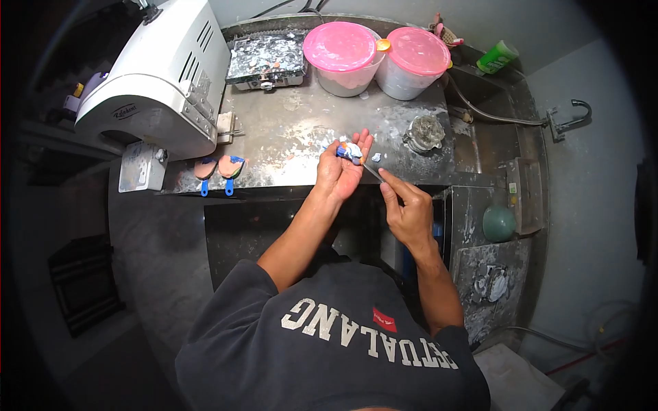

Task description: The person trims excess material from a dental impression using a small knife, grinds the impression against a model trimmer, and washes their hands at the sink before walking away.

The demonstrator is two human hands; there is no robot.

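My left hand [338, 171], palm up over the metal counter's front edge, holds a small white, blue and orange piece [351, 153] between thumb and fingers. My right hand [410, 209] is closed around a thin metal tool [373, 172], whose far end reaches the piece. Just right of the piece, a small white lump [376, 157] lies on the counter [274, 125]. Two pink pieces with blue handles, one [205, 171] beside the other [231, 168], rest near the counter's front edge at the left.
A white machine [161, 82] stands at the left, beside a dirty black box [267, 60]. Two pink-lidded tubs [340, 77] [413, 81] are at the back. A glass-like jar [424, 133] stands right, before a sink with a tap [572, 123] and green bowl [499, 223].
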